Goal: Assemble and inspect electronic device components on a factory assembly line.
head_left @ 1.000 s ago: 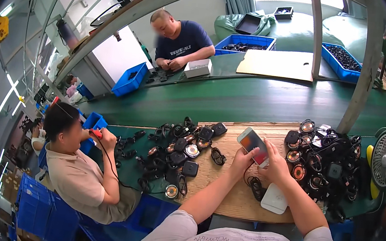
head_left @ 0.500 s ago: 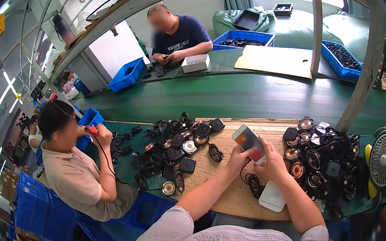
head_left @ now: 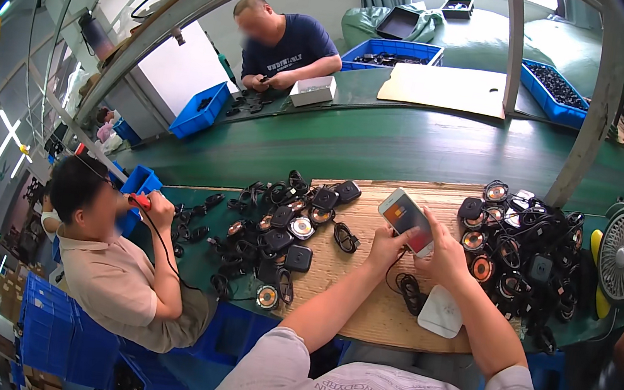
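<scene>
A white smartphone [head_left: 408,216] with a lit screen lies tilted between my two hands above the cardboard. My left hand [head_left: 386,248] is closed on its lower left edge, with the thumb over the screen. My right hand [head_left: 445,253] grips the lower right edge, its fingers along the side. From beneath my left hand a black cable [head_left: 411,291] runs down to a loose coil on the cardboard; its upper end is hidden. Beside my right wrist sits a white rounded-square pad [head_left: 441,312].
Piles of round and square black-cabled chargers flank the cardboard sheet [head_left: 360,310], left [head_left: 279,238] and right [head_left: 511,258]. A fan [head_left: 622,256] stands far right. One co-worker [head_left: 112,264] sits at left holding a red tool; another [head_left: 287,51] works across the green belt [head_left: 294,150].
The view has shifted slightly. Both hands still hold the phone in nearly the same pose, my right fingers a little more raised along its edge.
</scene>
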`<state>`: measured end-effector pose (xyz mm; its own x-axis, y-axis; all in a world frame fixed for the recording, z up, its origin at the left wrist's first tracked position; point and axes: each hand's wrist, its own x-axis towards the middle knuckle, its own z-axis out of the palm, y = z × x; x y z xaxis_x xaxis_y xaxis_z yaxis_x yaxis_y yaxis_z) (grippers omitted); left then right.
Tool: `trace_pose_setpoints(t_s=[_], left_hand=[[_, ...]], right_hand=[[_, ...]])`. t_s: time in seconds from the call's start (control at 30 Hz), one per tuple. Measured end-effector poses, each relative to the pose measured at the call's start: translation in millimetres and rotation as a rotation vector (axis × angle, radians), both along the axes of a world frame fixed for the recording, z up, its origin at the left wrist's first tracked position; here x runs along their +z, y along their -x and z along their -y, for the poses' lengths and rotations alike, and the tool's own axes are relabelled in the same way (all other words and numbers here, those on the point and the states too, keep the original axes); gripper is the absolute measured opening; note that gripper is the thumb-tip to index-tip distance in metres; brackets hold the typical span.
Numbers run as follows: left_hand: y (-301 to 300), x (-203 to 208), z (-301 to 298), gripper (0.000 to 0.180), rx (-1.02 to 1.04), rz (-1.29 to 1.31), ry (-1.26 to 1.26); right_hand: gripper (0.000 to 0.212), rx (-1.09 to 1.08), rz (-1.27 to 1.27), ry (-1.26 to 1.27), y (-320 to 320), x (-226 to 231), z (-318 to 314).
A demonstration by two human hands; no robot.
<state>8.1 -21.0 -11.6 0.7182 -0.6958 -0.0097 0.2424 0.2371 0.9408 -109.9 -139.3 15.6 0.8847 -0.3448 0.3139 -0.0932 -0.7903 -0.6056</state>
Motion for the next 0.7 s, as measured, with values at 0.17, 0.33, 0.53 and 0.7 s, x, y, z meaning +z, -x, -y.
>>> trace_pose_setpoints(t_s=[0.17,0.33,0.53,0.7], left_hand=[[8,9,6,0.030,0.130,0.067,0.020],[-8,-9,4,0.019,0.157,0.076,-0.039],[-46,-32,-17,0.022,0.533,0.286,-0.063],[-2,25,1,0.021,0.612,0.431,0.009]], right_hand=[[0.096,-0.053,-0.034,-0.118,3,3,3],[0.092,-0.119,0.076,-0.114,1,-10,12],[0.092,-0.215,-0.148,-0.035,-5,3,9],[0.089,-0.234,-0.288,0.102,1,-8,22]])
